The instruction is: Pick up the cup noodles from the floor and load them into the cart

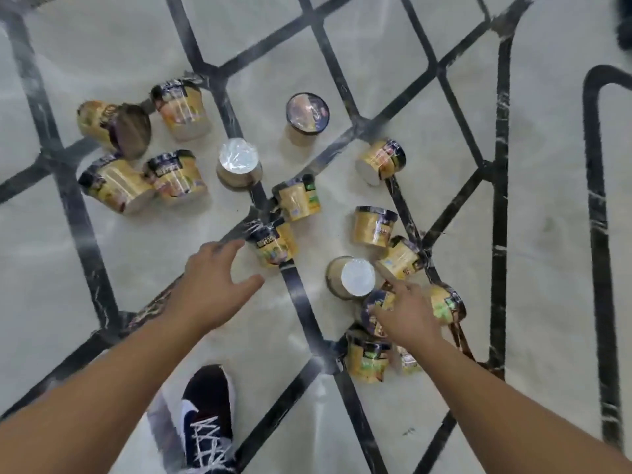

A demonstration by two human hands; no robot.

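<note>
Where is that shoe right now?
The shoe sits at the bottom edge of the head view, left of centre, on the floor between the person's two forearms, nearer the left one.

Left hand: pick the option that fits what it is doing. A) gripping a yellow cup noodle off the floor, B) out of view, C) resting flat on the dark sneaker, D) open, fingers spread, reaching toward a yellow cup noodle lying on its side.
D: the left hand is open and empty, fingers spread just short of the tipped yellow cup noodle on the pale marble floor.
</note>
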